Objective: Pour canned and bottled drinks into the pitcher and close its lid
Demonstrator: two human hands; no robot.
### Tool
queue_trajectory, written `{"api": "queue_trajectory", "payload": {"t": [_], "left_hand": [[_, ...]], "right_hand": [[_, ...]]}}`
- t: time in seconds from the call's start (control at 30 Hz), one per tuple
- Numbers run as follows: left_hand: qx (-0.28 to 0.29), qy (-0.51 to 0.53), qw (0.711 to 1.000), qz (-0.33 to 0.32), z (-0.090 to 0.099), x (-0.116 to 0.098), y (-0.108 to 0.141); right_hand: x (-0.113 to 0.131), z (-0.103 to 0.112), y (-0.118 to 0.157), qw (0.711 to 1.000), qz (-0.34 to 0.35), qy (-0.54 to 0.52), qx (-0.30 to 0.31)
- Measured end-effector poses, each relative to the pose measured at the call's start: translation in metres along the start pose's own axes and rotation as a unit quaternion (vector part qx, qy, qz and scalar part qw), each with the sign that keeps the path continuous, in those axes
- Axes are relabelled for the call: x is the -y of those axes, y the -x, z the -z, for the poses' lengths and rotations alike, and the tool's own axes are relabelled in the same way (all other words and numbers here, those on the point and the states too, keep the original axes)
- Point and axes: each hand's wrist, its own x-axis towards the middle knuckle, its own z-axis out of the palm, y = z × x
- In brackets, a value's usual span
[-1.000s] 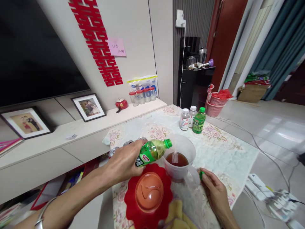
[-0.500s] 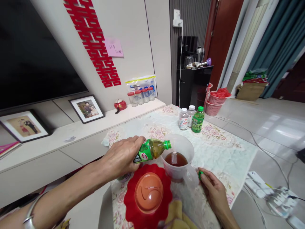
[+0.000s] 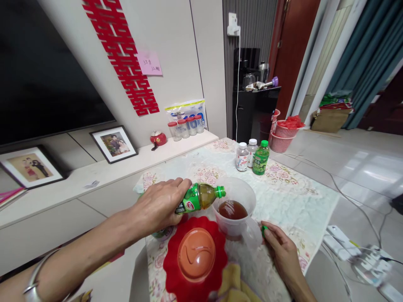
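The left hand (image 3: pixel 162 201) has tipped the green-labelled clear plastic bottle (image 3: pixel 192 200) nearer level, its amber liquid (image 3: pixel 208 198) filling more of the shoulder; the reflection on the reddish-brown liquid (image 3: pixel 232 212) in the translucent plastic jug (image 3: pixel 227 226) has broken into streaks

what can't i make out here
Head view: lower part of the held bottle, mostly covered by the left hand.
Head view: much of the green cap, covered by the right hand.
Head view: yellow cloth, cut off by the bottom edge.
Head view: writing on the pink note, too small to read fully.
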Motion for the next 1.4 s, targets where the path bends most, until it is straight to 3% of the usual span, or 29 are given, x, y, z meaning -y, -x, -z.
{"api": "queue_trajectory", "payload": {"t": [0.57, 0.83, 1.07, 1.4], "left_hand": [[-0.023, -0.002, 1.000, -0.011, -0.001, 0.005, 0.000], [0.000, -0.020, 1.000, -0.002, 0.003, 0.003, 0.000], [-0.014, -0.028, 0.999, -0.015, 0.001, 0.005, 0.001], [0.018, -0.067, 0.998, -0.003, 0.013, -0.004, 0.001]], "right_hand": [[0.014, -0.005, 0.005, 1.000, 0.011, 0.026, -0.009], [0.013, -0.005, 0.005, 0.999, 0.018, 0.037, -0.008], [0.013, -0.005, 0.006, 0.999, 0.021, 0.041, -0.007], [0.016, -0.005, 0.007, 0.998, 0.024, 0.055, -0.003]]}}
